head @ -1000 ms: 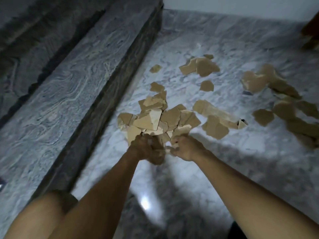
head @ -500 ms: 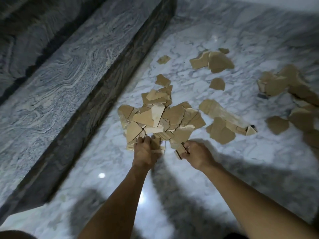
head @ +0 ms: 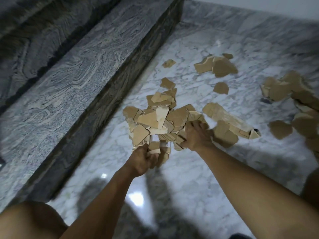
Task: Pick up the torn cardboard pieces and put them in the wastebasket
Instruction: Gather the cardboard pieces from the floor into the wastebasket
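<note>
1. Gripping a few torn cardboard pieces point(head: 154, 147) in the left hand point(head: 142, 160), at the pile's point(head: 151, 118) near edge.
2. Clutching the pile's right side with the right hand point(head: 196, 138), fingers curled among pieces.
3. Elsewhere on the marble floor point(head: 189, 178): scattered loose pieces point(head: 222, 66), beside a grey stone step point(head: 77, 83).

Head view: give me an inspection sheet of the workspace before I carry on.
Surface: marble floor, glossy, with light glare.
Job's things: cardboard pile by the step; loose pieces farther out and to the right; wastebasket not seen.
Clutter: nothing seen.
Grippers: left hand grips pieces at the pile's near edge; right hand has its fingers curled into the pile's right side.
Cables: nothing seen.
Surroundings: grey stone step on the left, white wall beyond.
</note>
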